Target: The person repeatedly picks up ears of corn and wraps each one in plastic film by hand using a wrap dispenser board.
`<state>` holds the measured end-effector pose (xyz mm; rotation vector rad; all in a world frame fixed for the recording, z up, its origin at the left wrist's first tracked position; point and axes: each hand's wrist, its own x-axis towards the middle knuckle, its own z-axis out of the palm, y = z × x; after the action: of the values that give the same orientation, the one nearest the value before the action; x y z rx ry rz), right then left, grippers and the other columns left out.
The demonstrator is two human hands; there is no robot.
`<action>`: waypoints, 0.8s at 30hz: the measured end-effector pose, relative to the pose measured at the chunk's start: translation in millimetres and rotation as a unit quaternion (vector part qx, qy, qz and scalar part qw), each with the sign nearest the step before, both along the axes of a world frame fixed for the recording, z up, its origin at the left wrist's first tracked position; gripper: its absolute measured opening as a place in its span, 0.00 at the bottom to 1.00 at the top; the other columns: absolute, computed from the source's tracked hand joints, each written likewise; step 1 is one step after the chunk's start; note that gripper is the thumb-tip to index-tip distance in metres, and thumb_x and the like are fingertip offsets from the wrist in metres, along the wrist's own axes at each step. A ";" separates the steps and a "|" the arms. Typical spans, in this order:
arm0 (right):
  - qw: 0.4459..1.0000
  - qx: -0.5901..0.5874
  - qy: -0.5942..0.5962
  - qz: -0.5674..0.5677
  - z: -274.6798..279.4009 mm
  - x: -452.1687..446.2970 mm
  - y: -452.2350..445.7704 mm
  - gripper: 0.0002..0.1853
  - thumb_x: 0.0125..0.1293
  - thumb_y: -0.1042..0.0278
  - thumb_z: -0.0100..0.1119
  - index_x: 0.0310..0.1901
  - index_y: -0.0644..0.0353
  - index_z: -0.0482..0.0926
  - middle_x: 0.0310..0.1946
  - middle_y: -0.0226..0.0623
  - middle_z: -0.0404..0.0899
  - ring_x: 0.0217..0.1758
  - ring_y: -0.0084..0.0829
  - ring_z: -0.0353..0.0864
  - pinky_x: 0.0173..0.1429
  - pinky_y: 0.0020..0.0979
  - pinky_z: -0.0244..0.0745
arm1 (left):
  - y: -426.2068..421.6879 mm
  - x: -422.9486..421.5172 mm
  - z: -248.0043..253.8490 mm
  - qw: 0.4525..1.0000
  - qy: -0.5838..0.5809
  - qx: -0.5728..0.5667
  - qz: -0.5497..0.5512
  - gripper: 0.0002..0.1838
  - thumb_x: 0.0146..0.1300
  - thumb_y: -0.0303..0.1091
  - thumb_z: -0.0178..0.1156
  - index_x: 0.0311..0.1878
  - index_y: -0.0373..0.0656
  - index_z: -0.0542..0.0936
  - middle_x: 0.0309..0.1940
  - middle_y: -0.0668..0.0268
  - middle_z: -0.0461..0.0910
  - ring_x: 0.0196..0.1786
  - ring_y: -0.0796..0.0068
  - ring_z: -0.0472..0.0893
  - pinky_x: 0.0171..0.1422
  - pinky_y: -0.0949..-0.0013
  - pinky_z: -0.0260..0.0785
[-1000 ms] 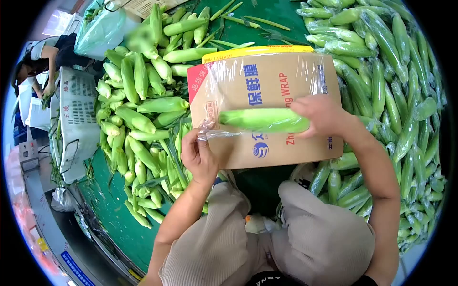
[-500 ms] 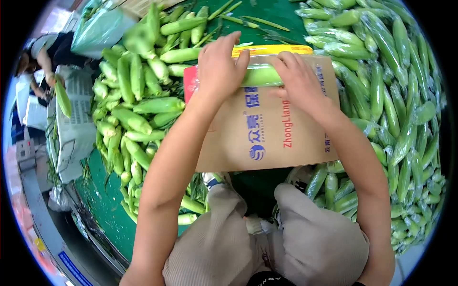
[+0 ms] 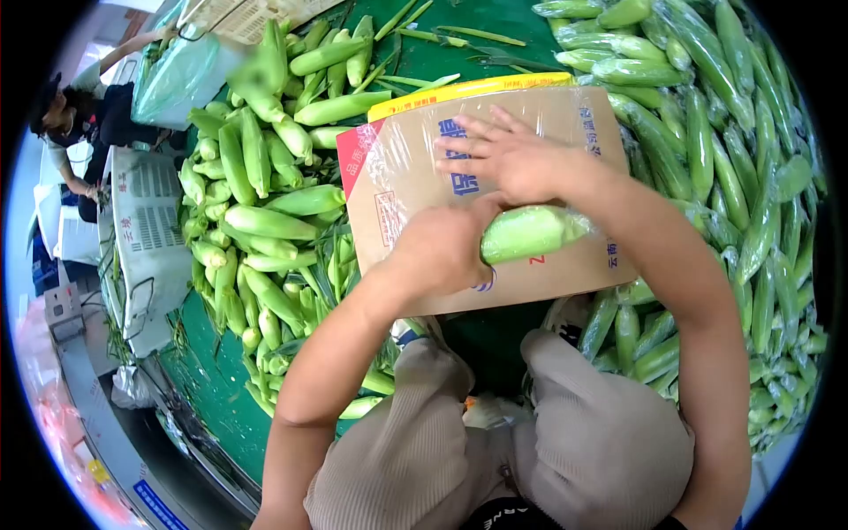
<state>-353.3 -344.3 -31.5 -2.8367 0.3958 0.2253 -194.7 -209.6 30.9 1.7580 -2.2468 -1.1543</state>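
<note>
My left hand point(image 3: 442, 247) is closed around the near end of a green ear of corn point(image 3: 527, 234), low over the cardboard box point(image 3: 397, 185). Clear film covers the corn, and a loose end of it sticks out to the right. Just beyond, my right hand point(image 3: 512, 159) lies with its fingers spread over the box top, where more clear film shows. A yellow strip with print point(image 3: 468, 93) runs along the box's far edge.
Unwrapped corn point(image 3: 265, 230) is heaped on the left, film-wrapped corn point(image 3: 742, 177) on the right. Green flooring point(image 3: 212, 389) lies beneath. A white crate point(image 3: 146, 230) stands at the far left beside another person point(image 3: 84, 124); a green bag point(image 3: 181, 79) is behind it.
The corn has come from the box's far edge towards me, now in my left hand alone. My right hand has let go and spread out. The other person has raised an arm.
</note>
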 end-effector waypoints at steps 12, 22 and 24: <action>0.961 0.253 -0.087 0.065 24.6 -49.3 103.2 0.48 0.65 0.32 0.65 0.77 0.58 0.66 0.71 0.50 0.71 0.77 0.50 0.66 0.79 0.48 0.62 | 130.8 -8.2 -67.7 0.856 0.251 0.420 -0.168 0.39 0.52 0.42 0.76 0.68 0.41 0.75 0.56 0.53 0.80 0.58 0.52 0.81 0.62 0.57 0.74; 0.770 0.580 -0.185 -0.190 -48.0 -76.5 191.2 0.34 0.59 0.59 0.77 0.63 0.60 0.72 0.48 0.46 0.82 0.51 0.43 0.83 0.55 0.42 0.78 | 114.4 86.3 37.6 0.953 0.258 -0.009 0.160 0.20 0.62 0.32 0.65 0.57 0.36 0.83 0.45 0.57 0.86 0.48 0.62 0.85 0.57 0.59 0.78; 0.721 0.637 -0.210 -0.173 -40.8 -61.5 178.8 0.39 0.56 0.63 0.80 0.66 0.61 0.68 0.45 0.44 0.81 0.44 0.38 0.85 0.46 0.38 0.80 | 107.7 79.5 53.4 0.795 0.425 -0.204 0.381 0.14 0.73 0.36 0.56 0.49 0.39 0.87 0.34 0.58 0.87 0.35 0.62 0.85 0.43 0.59 0.82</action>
<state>-414.8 -165.5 -72.3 -1.3325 0.4136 -0.1865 -115.2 -102.0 84.3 1.3157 -0.9880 -0.8809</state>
